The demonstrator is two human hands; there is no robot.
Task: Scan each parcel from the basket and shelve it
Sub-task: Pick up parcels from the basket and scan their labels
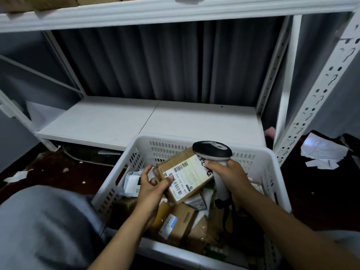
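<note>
Fingers (146,173) of the left hand (151,189) pinched the labelled cardboard parcel (191,173) above the basket (259,164), right hand (230,175) wrapped round the barcode scanner (213,151); that light corner grip might let it slip.

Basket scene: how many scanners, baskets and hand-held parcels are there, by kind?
Scanner, in the right hand: 1
Basket: 1
Parcel, in the left hand: 1
Total: 3
The other parcels lying in the basket overlap too much to count.
</note>
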